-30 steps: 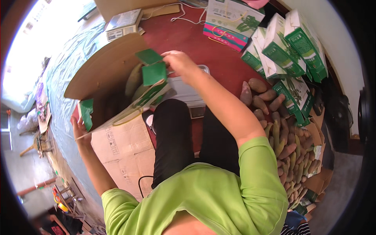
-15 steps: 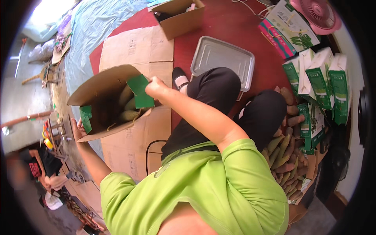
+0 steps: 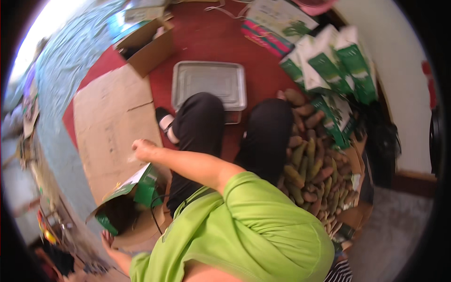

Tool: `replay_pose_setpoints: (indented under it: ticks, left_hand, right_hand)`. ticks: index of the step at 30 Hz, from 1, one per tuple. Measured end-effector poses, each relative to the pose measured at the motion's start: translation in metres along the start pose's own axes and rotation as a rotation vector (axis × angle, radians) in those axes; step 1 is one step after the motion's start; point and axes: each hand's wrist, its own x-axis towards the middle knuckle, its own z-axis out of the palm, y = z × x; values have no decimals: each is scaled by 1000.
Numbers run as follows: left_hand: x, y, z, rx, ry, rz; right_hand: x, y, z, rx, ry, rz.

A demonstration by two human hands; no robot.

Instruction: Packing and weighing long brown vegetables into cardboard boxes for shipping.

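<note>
A carton with green and white printing lies tipped at my lower left, its open mouth and green flap facing me. Its inside is dark, so the contents cannot be made out. My left hand grips its lower left edge, fingers partly hidden. Past the carton's far side, my right hand hovers over flattened cardboard, fingers curled and slightly blurred. Whatever it might hold does not show. To my right is a heap of long sweet potato-like tubers, greenish and reddish-brown.
A lidded translucent bin stands ahead of my knees. A brown box sits farther left, beside blue plastic sheeting. Several green-and-white cartons lean together at the far right, near the wall.
My view has turned right. The carton has come down and closer to my body, its printed side now showing. My right hand has let go of the green flap and moved beyond the carton.
</note>
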Motion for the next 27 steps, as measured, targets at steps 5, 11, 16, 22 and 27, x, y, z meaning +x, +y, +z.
replay_pose_setpoints:
  ticks: [5, 11, 16, 22, 27]
  left_hand:
    - [-24, 37, 49, 52, 148, 185]
    - [-44, 139, 122, 423, 333, 995]
    - [-125, 151, 295, 436, -40, 1129]
    - [-282, 102, 501, 513, -529, 1219]
    - [-393, 23, 644, 606, -1142, 1237]
  right_hand:
    - [-17, -22, -60, 128, 18, 0]
    - [-35, -32, -161, 282, 146, -315]
    - [-103, -19, -293, 415, 437, -372]
    - [-199, 40, -412, 500, 786, -225]
    - [-281, 135, -483, 585, 1134, -8]
